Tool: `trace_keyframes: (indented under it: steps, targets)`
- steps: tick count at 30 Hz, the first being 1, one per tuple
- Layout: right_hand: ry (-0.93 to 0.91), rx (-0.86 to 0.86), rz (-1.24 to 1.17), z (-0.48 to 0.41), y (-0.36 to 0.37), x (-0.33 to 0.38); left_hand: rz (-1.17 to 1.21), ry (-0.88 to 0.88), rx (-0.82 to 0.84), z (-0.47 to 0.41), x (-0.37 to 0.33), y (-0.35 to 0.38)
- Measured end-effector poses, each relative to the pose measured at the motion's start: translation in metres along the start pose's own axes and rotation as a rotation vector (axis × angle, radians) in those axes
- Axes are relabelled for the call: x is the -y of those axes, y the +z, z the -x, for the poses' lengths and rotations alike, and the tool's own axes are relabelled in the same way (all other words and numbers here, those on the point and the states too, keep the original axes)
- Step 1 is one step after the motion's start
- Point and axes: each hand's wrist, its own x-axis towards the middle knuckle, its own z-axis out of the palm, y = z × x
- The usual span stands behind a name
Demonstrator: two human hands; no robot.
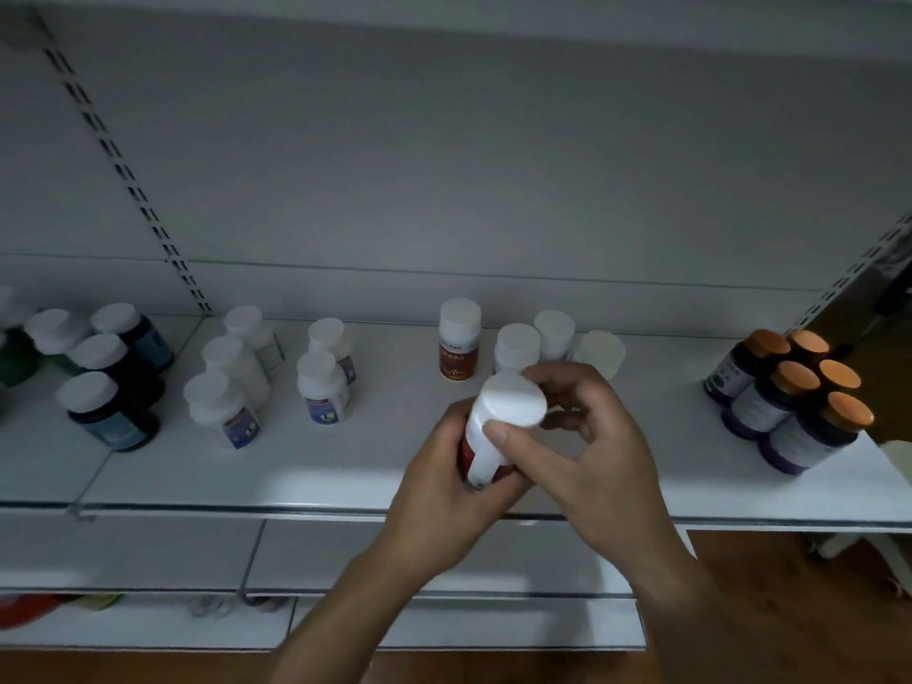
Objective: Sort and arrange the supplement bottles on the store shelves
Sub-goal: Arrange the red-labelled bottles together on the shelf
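I judge white-capped, red-labelled plastic bottle (481, 436) at 6 o'clock light, slick; left hand (444, 491) grips body, right hand (587, 451) fingers (501, 433) clamp cap.

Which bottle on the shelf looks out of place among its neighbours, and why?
The cream-lidded bottle behind the right hand: its lid is yellowish, while the white-lidded bottles beside it are bright white. Both it and the left hand grip a tilted bottle.

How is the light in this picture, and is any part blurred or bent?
Head view: dim overall, with a brighter band on the shelf front near the held bottle; far-left bottles are blurred; the wide lens tilts the uprights.
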Motion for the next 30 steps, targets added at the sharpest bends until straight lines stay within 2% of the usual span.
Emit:
trace_keyframes:
  steps: [4, 8, 13, 16, 18, 21, 26, 30]
  targets:
    - [-0.169, 0.119, 0.114, 0.009, 0.005, 0.005, 0.219, 0.027, 0.001, -0.001, -0.001, 0.002]
    - [-0.317, 0.063, 0.22, 0.01, 0.002, 0.006, 0.238, 0.116, 0.021, -0.001, -0.006, 0.004]
    - [-0.364, 0.023, 0.208, 0.013, -0.004, 0.01, 0.244, 0.117, 0.035, 0.001, -0.01, 0.004]
    - [-0.151, -0.021, -0.115, 0.012, -0.009, 0.009, 0.104, 0.151, 0.006, 0.003, -0.009, 0.002]
    - [0.018, -0.067, -0.398, 0.008, -0.014, 0.003, 0.113, 0.165, -0.071, 0.005, -0.007, 0.0]
    - [0.217, -0.086, -0.59, 0.004, -0.016, -0.01, 0.181, 0.203, -0.15, 0.005, -0.009, 0.0]
    - [0.478, 0.074, -0.788, 0.008, -0.002, -0.009, 0.236, 0.332, -0.167, 0.004, -0.028, 0.003]
    - [0.517, 0.196, -1.094, 0.013, 0.01, -0.005, 0.157, 0.402, -0.116, 0.004, -0.042, 0.008]
